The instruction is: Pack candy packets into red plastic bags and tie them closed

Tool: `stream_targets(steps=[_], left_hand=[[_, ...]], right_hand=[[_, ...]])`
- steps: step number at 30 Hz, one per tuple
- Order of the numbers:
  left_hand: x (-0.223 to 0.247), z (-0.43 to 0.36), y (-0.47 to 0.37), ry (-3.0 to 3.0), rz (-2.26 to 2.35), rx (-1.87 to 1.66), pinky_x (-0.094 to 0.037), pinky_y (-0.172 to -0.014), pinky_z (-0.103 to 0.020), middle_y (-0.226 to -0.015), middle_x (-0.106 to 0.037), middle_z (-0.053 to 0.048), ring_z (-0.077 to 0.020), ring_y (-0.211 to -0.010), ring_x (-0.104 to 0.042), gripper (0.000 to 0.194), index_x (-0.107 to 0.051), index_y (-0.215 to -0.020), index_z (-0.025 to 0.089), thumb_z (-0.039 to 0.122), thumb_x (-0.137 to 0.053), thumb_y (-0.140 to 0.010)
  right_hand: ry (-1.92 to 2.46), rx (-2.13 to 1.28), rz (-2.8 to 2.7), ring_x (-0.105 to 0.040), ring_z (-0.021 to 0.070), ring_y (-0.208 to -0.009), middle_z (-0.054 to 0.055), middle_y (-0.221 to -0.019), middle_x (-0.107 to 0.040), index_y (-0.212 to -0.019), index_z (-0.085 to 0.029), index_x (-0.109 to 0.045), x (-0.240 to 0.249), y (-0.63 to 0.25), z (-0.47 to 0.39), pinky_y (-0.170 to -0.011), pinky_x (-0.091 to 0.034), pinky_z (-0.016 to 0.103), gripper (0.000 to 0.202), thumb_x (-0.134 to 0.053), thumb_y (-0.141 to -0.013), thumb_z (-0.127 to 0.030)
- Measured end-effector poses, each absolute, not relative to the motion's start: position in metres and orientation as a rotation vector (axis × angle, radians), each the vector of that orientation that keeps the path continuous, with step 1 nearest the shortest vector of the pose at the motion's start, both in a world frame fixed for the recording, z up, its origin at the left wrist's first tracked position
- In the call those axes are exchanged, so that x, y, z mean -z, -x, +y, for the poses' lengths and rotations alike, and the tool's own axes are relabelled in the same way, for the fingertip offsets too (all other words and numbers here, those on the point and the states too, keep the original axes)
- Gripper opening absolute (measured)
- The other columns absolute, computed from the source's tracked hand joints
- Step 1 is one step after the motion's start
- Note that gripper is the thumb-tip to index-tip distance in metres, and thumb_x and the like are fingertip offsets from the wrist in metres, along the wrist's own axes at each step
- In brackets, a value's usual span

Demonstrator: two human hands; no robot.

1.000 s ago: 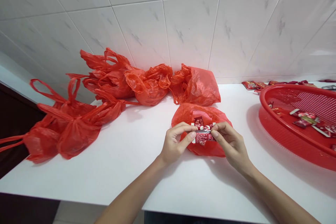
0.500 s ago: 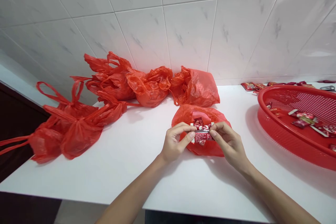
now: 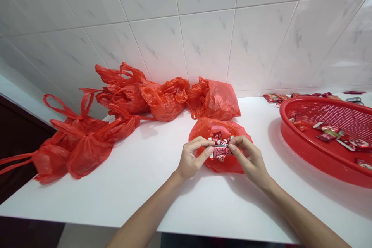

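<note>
My left hand (image 3: 193, 158) and my right hand (image 3: 250, 159) pinch opposite ends of a small red-and-white wrapped snack packet (image 3: 221, 150). A silvery seam runs along the packet's middle. It is held level over an open red plastic bag (image 3: 200, 126) on the white table. Inside the bag, just beyond the held packet, a dark red wrapped piece (image 3: 216, 135) shows. My hands and the packet hide much of the bag's contents.
To the right stands a red mesh basket (image 3: 302, 159) with several wrapped snacks (image 3: 353, 143) in it. More packets (image 3: 273, 98) lie behind it near metal scissors (image 3: 354, 100). Several filled red bags (image 3: 167, 102) line the tiled wall and the table's left side.
The view has shifted slightly to the right, so everything sits a little further left. Both hands keep the same pinch on the snack packet over the bag.
</note>
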State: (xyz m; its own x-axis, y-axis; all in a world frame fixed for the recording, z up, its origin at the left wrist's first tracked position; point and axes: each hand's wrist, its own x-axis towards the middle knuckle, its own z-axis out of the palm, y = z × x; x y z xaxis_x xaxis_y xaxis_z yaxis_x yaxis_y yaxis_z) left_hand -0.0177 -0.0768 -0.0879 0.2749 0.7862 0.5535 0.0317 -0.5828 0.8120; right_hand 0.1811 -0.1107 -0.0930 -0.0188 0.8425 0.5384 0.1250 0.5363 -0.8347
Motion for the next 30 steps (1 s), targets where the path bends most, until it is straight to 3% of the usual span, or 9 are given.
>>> stream_targets(steps=[30], left_hand=[[0.0922,-0.071,0.0211,-1.967,0.774,-1.36,-0.056,-0.075,-0.031,-0.087,-0.075,-0.007,-0.0169,-0.077,-0.068,0.017,-0.079,-0.096,0.019,0.029,-0.067,-0.089]], right_hand=[[0.977,-0.588,-1.571,-0.064,0.0186,-0.074,0.003,-0.081,-0.066,-0.087,-0.023,-0.059,0.0914,-0.179,-0.1114,-0.071,-0.057,0.033,0.025,-0.056,-0.1,-0.044]])
